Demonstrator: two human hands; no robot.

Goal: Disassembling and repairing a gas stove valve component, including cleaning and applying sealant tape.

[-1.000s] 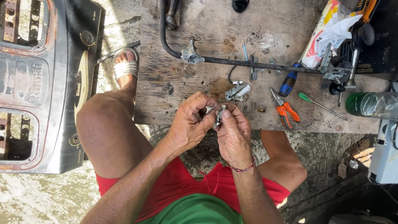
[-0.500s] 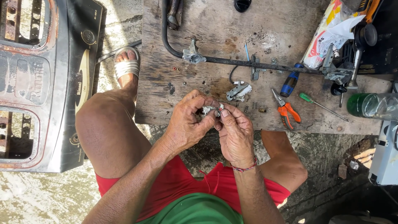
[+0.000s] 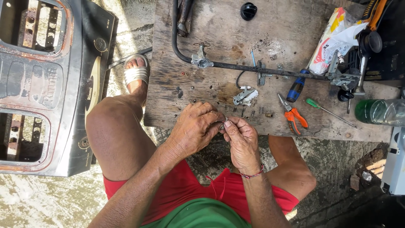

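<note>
My left hand (image 3: 197, 128) and my right hand (image 3: 241, 141) meet at the near edge of a worn wooden board (image 3: 219, 38). Together their fingertips pinch a small metal part (image 3: 222, 124), mostly hidden by the fingers. Just beyond my hands, a small grey metal fitting (image 3: 244, 96) lies on the board among loose screws and springs. A long dark metal pipe (image 3: 236, 65) with a valve body runs across the board's middle.
Orange-handled pliers (image 3: 292, 114), a green screwdriver (image 3: 325, 109) and a blue-handled tool (image 3: 297, 86) lie to the right. A green bottle (image 3: 379, 112) rests at the right edge. A rusty black gas stove top (image 3: 46, 80) sits on the left, by my sandalled foot (image 3: 136, 76).
My hands have stayed together on the small part, drifting slightly toward the board's near edge as the fingers shifted their grip. Nothing else moved.
</note>
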